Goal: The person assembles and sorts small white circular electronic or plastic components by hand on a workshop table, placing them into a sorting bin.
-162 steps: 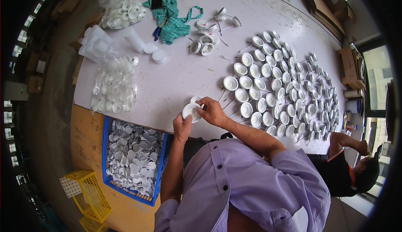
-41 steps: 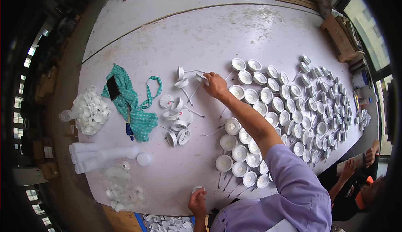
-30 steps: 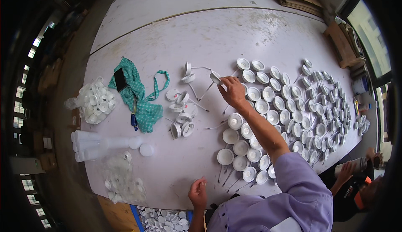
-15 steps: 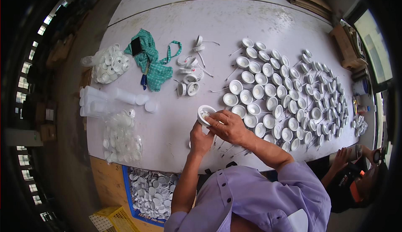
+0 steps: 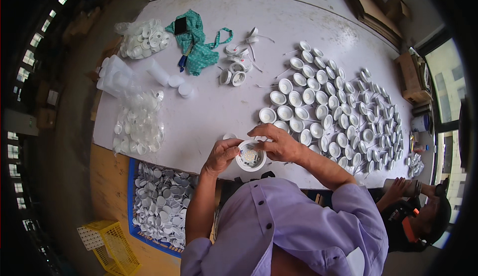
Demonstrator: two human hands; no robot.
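Work station, two bare hands at the near edge of the table [image 5: 199,109]. White round housing [image 5: 250,168] is held up between them, in front of the shirt, opening turned toward the wearer's eyes; a board [image 5: 251,155] with small parts shows inside.

Left hand [image 5: 220,156]: fingers bent, thumb and fingertips closed on the housing's left rim. Right hand [image 5: 279,144]: fingers curled over the upper right rim, some reaching across the opening. Whether they pinch the wall or only rest on it, I cannot tell.

Handling notes, my judgement: left grip is best kept steady and confined to the rim, so the right fingers can work without the housing rolling. Pressure should go to the wall, not the board's face. Present angle seems good, since the inside is in plain sight.

A pale disc [image 5: 229,136] lies just beyond the left hand; elbow room there looks tight. Wired fittings [image 5: 318,99] crowd the right side; the right forearm should keep clear of them.
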